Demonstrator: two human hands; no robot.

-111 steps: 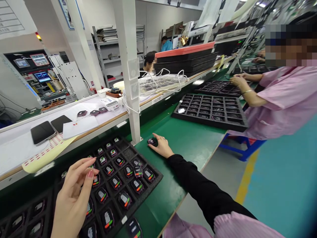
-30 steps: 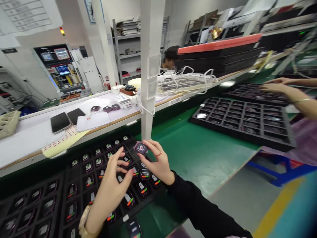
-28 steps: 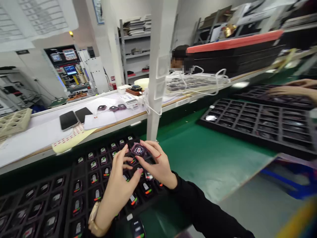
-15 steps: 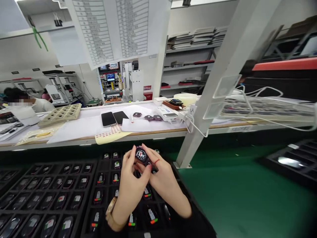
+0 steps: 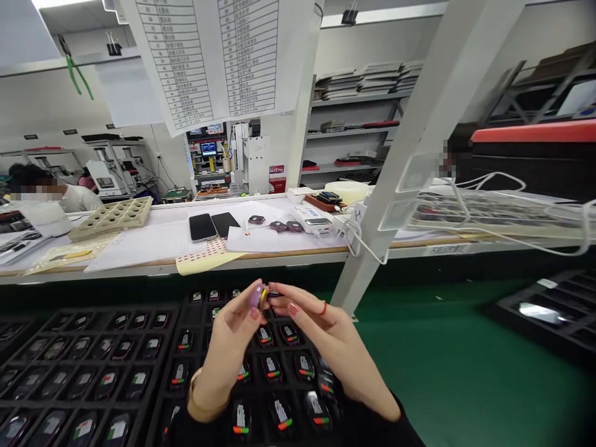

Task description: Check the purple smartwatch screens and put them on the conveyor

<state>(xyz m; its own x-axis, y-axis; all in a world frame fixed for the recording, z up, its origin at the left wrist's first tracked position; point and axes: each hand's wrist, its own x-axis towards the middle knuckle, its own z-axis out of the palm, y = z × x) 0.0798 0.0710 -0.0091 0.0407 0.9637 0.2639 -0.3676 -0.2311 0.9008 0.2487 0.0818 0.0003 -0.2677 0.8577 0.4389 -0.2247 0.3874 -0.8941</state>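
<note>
Between the thumb and fingers of my left hand (image 5: 226, 341) is a small purple-cased watch (image 5: 257, 297), turned nearly edge-on, with a yellow strip along its side. My right hand (image 5: 338, 338) is just to its right, fingers stretched towards the watch and thumb apart; whether the fingertips touch it I cannot tell. Below both hands lies a black compartment tray (image 5: 254, 388) of dark watch faces, such as one labelled watch (image 5: 280, 411) with a red and green sticker. A second black tray (image 5: 161, 388) of similar watches sits to the left.
Beyond the trays, a white workbench (image 5: 149, 251) carries two phones (image 5: 203, 228), papers, purple watch parts (image 5: 293, 226) and a white charging box (image 5: 313, 220) with cables. A slanted white post (image 5: 395, 161) rises at right. Another person (image 5: 79, 197) sits at far left.
The watch has turned from face-up to edge-on in my left hand. My right hand has drawn away to the right, its thumb and fingers now apart.
</note>
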